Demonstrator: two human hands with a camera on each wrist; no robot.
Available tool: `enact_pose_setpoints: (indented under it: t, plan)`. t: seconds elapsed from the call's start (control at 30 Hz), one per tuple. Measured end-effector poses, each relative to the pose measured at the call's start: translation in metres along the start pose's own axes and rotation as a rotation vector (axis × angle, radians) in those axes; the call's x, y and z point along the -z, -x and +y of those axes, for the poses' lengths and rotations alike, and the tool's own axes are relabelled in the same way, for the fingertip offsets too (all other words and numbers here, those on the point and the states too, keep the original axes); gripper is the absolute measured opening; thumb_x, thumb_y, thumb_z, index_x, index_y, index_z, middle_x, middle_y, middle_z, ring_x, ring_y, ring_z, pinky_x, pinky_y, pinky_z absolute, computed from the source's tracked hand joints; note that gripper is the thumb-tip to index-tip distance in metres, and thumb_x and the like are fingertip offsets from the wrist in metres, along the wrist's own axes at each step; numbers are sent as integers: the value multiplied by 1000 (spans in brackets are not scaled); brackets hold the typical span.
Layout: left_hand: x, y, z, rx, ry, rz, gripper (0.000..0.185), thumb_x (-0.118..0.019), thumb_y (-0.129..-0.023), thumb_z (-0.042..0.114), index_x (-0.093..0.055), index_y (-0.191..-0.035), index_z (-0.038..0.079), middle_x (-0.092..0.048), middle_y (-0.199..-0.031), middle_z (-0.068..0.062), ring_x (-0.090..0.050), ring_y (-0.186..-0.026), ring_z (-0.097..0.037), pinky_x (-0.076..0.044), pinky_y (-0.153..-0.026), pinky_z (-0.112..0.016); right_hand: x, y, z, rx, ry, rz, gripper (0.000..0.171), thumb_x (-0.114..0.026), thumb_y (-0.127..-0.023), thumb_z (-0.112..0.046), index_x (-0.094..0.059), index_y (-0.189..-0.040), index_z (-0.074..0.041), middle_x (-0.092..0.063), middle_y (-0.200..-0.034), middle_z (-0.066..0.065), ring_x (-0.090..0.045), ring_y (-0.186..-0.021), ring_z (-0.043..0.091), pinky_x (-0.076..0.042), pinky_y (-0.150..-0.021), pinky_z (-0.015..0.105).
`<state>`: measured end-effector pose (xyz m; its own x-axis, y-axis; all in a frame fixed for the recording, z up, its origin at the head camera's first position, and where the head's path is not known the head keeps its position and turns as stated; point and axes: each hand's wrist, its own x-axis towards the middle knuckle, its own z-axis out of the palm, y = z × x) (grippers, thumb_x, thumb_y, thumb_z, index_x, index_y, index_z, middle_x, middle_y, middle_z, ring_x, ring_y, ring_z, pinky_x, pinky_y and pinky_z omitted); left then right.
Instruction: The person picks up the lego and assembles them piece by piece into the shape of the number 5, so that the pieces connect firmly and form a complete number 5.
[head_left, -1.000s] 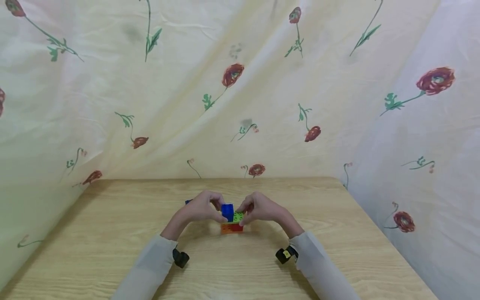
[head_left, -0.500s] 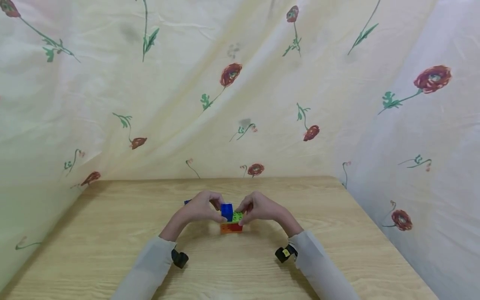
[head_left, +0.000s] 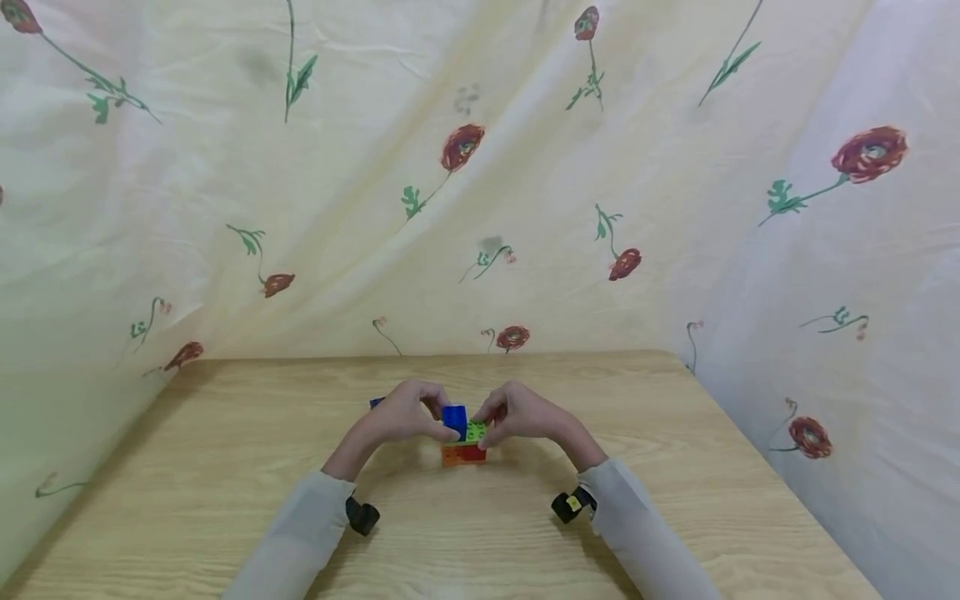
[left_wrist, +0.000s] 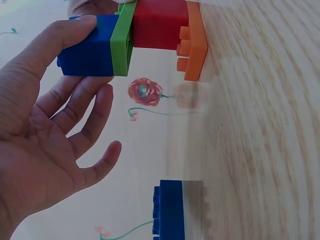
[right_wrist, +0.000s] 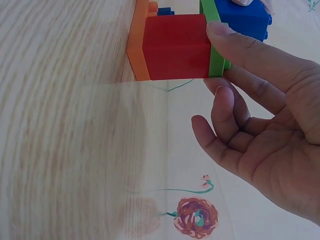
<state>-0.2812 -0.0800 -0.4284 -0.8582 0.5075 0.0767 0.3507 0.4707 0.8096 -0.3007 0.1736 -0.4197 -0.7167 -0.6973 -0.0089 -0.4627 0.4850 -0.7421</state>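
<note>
Nothing has visibly moved since a second ago: both hands stay on the brick stack. The light wooden table (head_left: pixel 675 500) carries a stack of plastic bricks (head_left: pixel 462 443) at its middle: orange plate, red brick, green plate, blue brick. The left hand (head_left: pixel 401 417) pinches the blue brick (left_wrist: pixel 87 52) atop the stack. The right hand (head_left: pixel 525 414) pinches the green plate (right_wrist: pixel 214 42). A second blue brick (left_wrist: pixel 170 210) lies just left of the stack.

No legible txt, labels or nos. anywhere in views.
</note>
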Motion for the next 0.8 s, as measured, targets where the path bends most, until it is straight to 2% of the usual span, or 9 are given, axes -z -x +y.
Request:
enact_pose_setpoints:
  t: [0.33, 0.5, 0.8]
  plan:
    - [1, -1, 0, -4, 43, -11, 22, -89, -78, 21, -71, -88, 12, -72, -87, 1, -63, -89, -17, -50, -86, -35, 1, 1, -1, 6, -5, 2, 29, -87, -79, -12, -79, -107, -5, -76, -96, 5, -61, -69, 9, -53, -62, 24]
    - [1, -2, 0, -14, 36, -16, 25, -89, -78, 20, -69, -87, 11, -71, -87, 1, -63, -89, -17, -50, -85, -35, 1, 1, 0, 20, -14, -1, 29, -87, -79, -11, -79, -106, -4, -76, -96, 7, -60, -68, 9, -53, -62, 23]
    - [-1, -1, 0, 14, 5, 4, 28, -91, -76, 23, -68, -87, 13, -70, -88, 2, -62, -89, -17, -49, -87, -38, 0, 0, 2, 26, -32, 0, 29, -86, -80, -9, -79, -106, -2, -76, -94, 9, -59, -67, 9, -52, -61, 23]
